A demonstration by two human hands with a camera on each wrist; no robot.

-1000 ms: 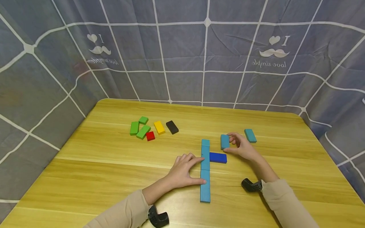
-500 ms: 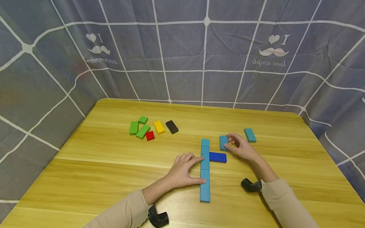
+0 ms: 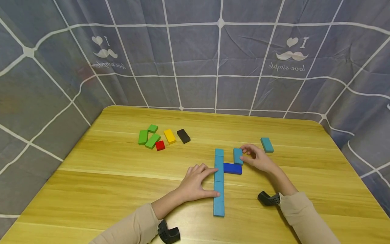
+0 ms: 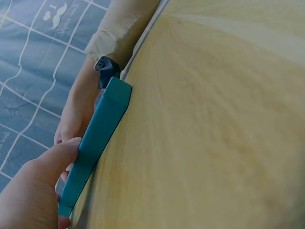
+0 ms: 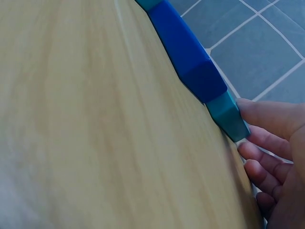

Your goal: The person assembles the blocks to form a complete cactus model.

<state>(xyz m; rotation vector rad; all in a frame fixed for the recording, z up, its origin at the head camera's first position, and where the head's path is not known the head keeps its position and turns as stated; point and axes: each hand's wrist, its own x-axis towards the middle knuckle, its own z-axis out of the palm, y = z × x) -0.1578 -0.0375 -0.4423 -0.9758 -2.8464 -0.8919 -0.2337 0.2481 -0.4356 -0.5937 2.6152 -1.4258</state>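
Note:
In the head view several light blue blocks (image 3: pixel 219 186) lie end to end in a straight row. My left hand (image 3: pixel 193 185) rests thumb and index fingertips on the row, both nearly straight; the left wrist view shows the thumb on the row (image 4: pixel 97 138). A dark blue block (image 3: pixel 233 168) lies crosswise against the row's right side. My right hand (image 3: pixel 257 158) holds another light blue block (image 3: pixel 237 156) by its right side with bent thumb and fingers. Its near end meets the dark blue block's far edge. The right wrist view shows my thumb touching this block (image 5: pixel 228 117).
Another light blue block (image 3: pixel 267 145) lies beyond my right hand. At the back left are several green blocks (image 3: pixel 143 137), a red block (image 3: pixel 160 145), a yellow block (image 3: pixel 170 136) and a black block (image 3: pixel 183 136). A grey curtain (image 3: pixel 195 61) hangs behind the wooden table (image 3: pixel 122 203).
My right hand has brought its light blue block nearer to me and slightly left, up to the dark blue block. Its thumb has shifted along the block's right side. My left hand stays put.

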